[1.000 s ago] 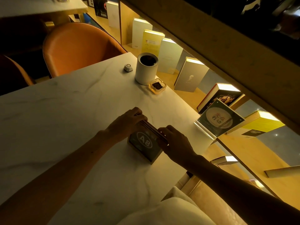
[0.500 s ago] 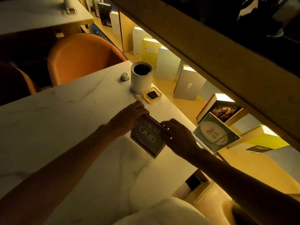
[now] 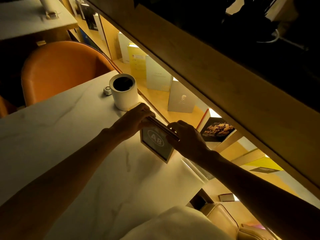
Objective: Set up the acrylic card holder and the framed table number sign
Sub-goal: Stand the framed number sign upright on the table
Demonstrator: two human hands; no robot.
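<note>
A dim, amber-lit view looks down from a person's head onto a white marble table (image 3: 57,135). Both bare forearms reach in from the bottom edge toward the table's right side. The left hand (image 3: 133,121) and the right hand (image 3: 186,137) each grip one end of the top edge of a framed table number sign (image 3: 156,144), fingers closed on it. The sign has a pale frame and a dark face with "A8" inside a white oval. It stands tilted, with its lower corner near the table's right edge; whether it rests on the surface cannot be told. The acrylic card holder cannot be made out with certainty.

Just beyond the left hand stands a white cylindrical container (image 3: 123,94) with a dark opening on top, and a small round white device (image 3: 107,90) lies beside it on the table. An orange chair (image 3: 64,70) sits at the far side of the table. To the right, a lit wooden shelf (image 3: 216,94) runs diagonally, with several books standing below it, among them a grey book (image 3: 181,99) and a dark-covered book (image 3: 217,129).
</note>
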